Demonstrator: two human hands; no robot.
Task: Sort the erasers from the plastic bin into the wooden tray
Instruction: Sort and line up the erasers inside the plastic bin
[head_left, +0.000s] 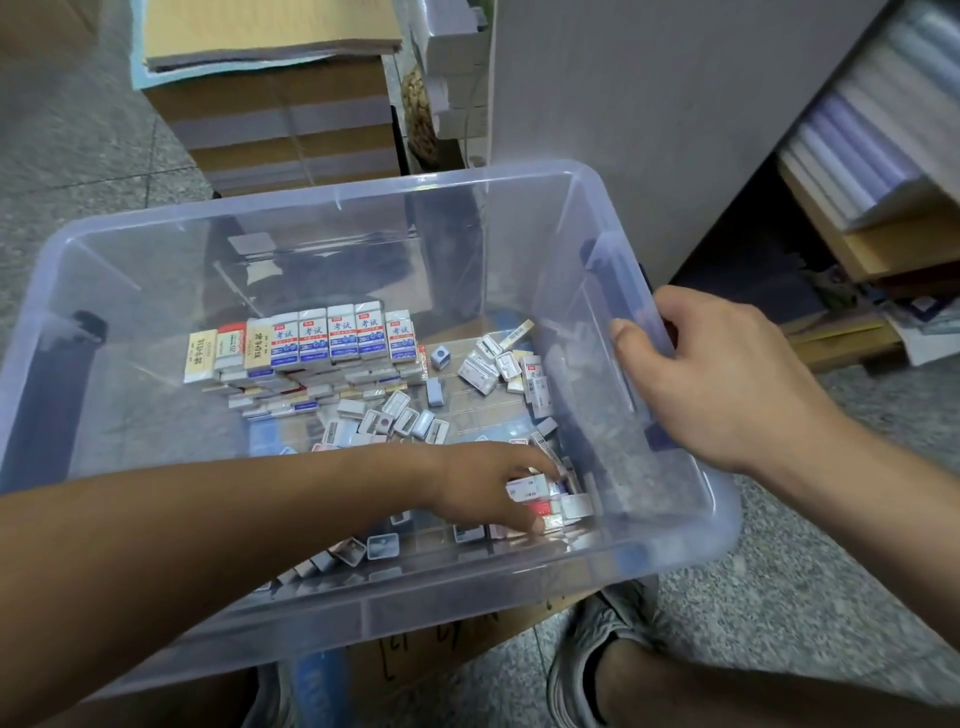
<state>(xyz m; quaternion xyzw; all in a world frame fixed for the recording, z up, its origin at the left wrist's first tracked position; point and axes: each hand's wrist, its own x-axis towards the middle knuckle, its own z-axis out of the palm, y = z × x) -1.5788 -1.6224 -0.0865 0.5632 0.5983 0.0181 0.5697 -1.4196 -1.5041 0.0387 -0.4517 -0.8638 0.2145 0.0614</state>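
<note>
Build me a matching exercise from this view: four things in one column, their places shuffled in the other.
Things:
1. left hand
2. right hand
3. stacked erasers
4. cardboard boxes

Places:
A. piled in rows at the far left of the plastic bin floor
B. on the floor beyond the bin
C. gripping the bin's right rim
D. down among loose erasers at the bin's near right corner

Pairs: 1-D, 2-C, 3-A, 4-B
</note>
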